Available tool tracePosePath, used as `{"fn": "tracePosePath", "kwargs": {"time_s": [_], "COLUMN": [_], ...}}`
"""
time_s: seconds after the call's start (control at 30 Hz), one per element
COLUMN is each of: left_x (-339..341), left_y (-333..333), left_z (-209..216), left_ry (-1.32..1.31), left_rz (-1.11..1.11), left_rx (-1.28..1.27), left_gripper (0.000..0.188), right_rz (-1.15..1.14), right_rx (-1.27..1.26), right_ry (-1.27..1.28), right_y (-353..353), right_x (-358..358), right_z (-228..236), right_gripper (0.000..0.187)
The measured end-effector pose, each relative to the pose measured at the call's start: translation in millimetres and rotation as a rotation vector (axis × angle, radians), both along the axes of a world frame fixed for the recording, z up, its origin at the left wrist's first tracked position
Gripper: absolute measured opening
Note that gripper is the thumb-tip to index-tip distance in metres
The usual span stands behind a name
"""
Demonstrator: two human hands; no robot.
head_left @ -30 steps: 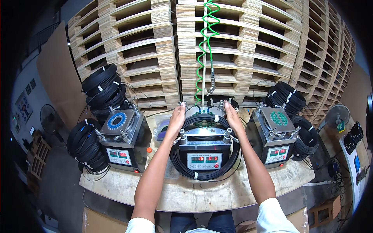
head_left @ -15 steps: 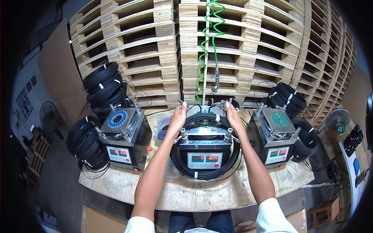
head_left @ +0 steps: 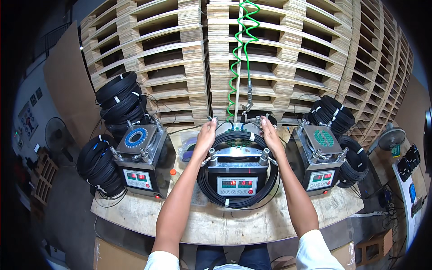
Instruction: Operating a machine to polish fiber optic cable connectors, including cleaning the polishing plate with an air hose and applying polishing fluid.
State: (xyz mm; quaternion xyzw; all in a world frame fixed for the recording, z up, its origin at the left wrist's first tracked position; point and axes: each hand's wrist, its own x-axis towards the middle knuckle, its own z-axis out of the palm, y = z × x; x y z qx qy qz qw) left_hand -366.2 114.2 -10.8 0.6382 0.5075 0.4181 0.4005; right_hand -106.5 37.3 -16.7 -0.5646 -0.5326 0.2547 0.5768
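Observation:
Both hands reach to the far corners of the middle tabletop machine (head_left: 243, 171), a dark box with a metal top and a lit digital panel. My left hand (head_left: 207, 137) is closed at the far-left metal corner knob. My right hand (head_left: 271, 137) is closed at the far-right metal corner knob (head_left: 258, 119). Their fingertips are partly hidden. A coil of black cable (head_left: 229, 202), tied with white bands, loops around the machine's front and top. Green connectors (head_left: 234, 143) show on the plate inside the coil. Two near corner knobs (head_left: 212, 155) stand untouched between my forearms.
Similar machines stand at left (head_left: 139, 153) and right (head_left: 321, 153), with blue and green connectors on top. Black cable coils (head_left: 119, 96) are stacked beside them. A green spiral hose (head_left: 246, 40) hangs with a metal nozzle before wooden pallets (head_left: 180, 49). An orange cap (head_left: 173, 172) lies on the wooden table.
The readings on the machines' panels have changed. The hanging hose nozzle has swung slightly left. My hands and the cable coil have stayed in place.

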Motion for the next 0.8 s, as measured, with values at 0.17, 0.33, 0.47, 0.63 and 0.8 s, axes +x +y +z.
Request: {"fn": "tracePosePath", "kwargs": {"time_s": [0.17,0.33,0.47,0.63,0.8], "left_x": [10.2,6.3,9.1,6.4,12.5], "left_y": [-1.3,0.4,1.6,1.4,-3.5], "left_z": [2.1,-2.7,-2.1,-3.7,0.3], "left_ry": [-0.028,-0.027,-0.017,-0.042,-0.036], "left_rz": [-0.025,-0.016,-0.03,0.019,-0.008], "left_rx": [-0.004,0.046,0.032,0.057,0.026], "left_gripper": [0.079,0.081,0.08,0.077,0.078], "right_rz": [-0.08,-0.111,-0.088,-0.066,-0.078], "right_rx": [0.065,0.023,0.052,0.052,0.024], "right_ry": [-0.086,-0.147,-0.153,-0.104,-0.055], "right_y": [12.4,9.9,6.2,1.0,3.1], "right_x": [20.4,16.0,18.0,9.6,16.0], "right_z": [-14.5,-11.5,-10.8,-3.4,-7.9], "right_gripper": [0.062,0.06,0.059,0.056,0.059]}}
